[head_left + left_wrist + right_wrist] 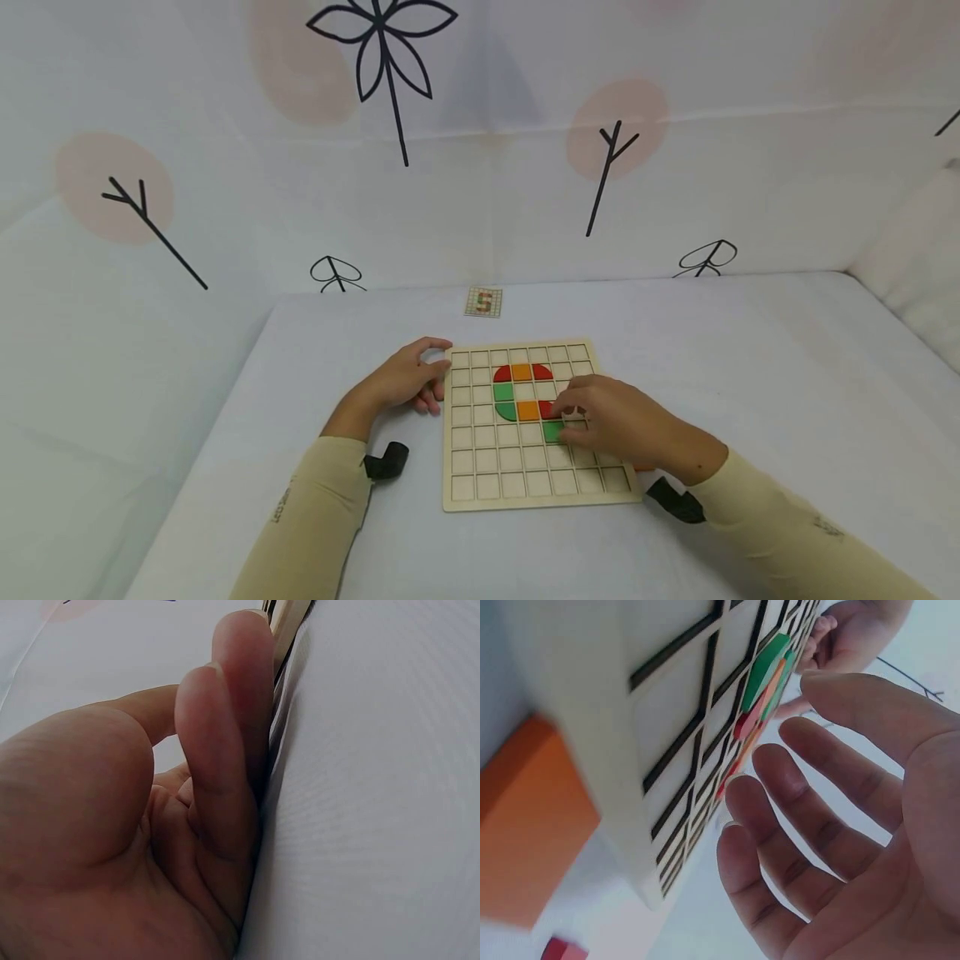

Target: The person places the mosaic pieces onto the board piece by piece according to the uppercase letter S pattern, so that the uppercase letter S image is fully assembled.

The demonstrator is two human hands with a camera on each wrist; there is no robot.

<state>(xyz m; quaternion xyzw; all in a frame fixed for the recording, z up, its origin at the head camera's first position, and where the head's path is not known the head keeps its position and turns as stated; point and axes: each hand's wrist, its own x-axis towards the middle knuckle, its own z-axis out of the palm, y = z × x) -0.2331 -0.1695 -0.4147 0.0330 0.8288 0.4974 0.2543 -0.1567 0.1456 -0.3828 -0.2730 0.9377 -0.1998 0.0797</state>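
Observation:
A wooden grid board (498,460) lies flat on the white cloth. Red, orange and green tiles form a curved figure on it, among them an orange square (528,410) and a green quarter-round tile (506,412). My left hand (401,377) rests at the board's left edge, thumb and fingers touching the side near the upper corner. Above the lower end of the figure is my right hand (626,421), its fingertips close to a red tile (547,409) and its thumb by a green tile (552,431). The right wrist view shows those fingers loosely bent, nothing between them.
Behind the board lies a small card (483,302) printed with a coloured S-like figure on a grid. Past the board's right edge, partly hidden by my right arm, are an orange piece (532,832) and a red piece (562,950). A patterned cloth hangs behind.

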